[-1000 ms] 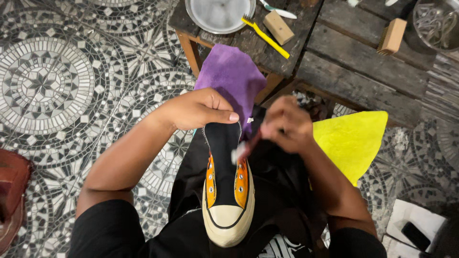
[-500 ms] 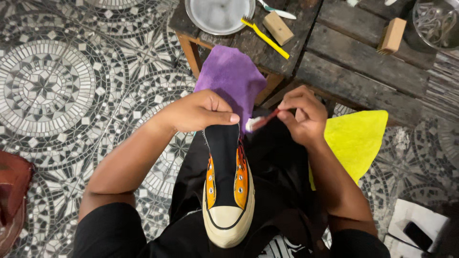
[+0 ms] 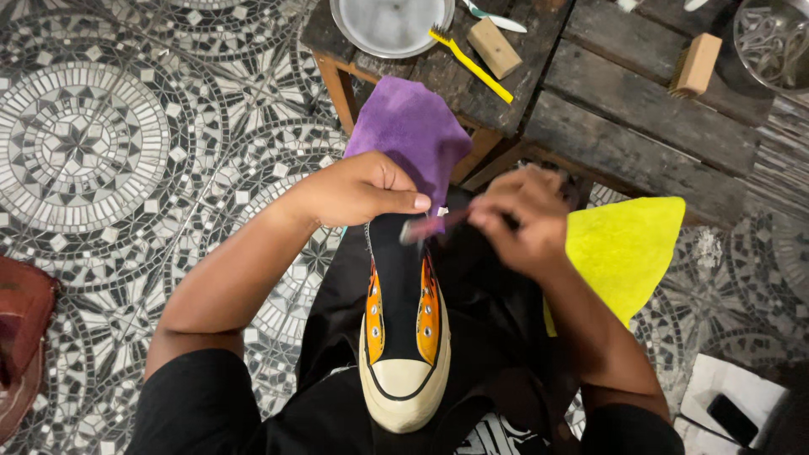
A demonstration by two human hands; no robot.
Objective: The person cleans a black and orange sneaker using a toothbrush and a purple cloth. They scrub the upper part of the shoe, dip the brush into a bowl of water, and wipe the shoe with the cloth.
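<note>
The sneaker (image 3: 403, 337), a high-top with a cream toe cap, orange flame panels and a black tongue, lies on the person's lap over a black cloth (image 3: 497, 320). Its toe points back toward the body and its open collar points away. So its long axis runs straight out from the person, almost in line with the view, and both hands meet at its far end.

The left hand (image 3: 362, 187) reaches in from the left with the forearm slanting across the lap. It is curled shut over the top of the shoe at the collar, thumb laid flat along the edge, steadying it; it sits right on the shoe and is the nearer of the two.

The right hand (image 3: 518, 221) comes in from the right, blurred with motion. Its fingers are pinched closed on a slim brush-like tool (image 3: 425, 227) whose pale tip lies at the upper tongue, just beside the left thumb. What kind of tool it is cannot be told through the blur.

A purple cloth (image 3: 413, 135) hangs just beyond the shoe's collar, partly under the left hand, and a yellow cloth (image 3: 628, 253) lies to the right of the right wrist.

Farther off stands a dark wooden table (image 3: 640, 126) with a round metal bowl (image 3: 388, 25), a yellow toothbrush (image 3: 472, 63) and two wooden brush blocks (image 3: 495, 47). A patterned tile floor (image 3: 101, 126) spreads to the left.
</note>
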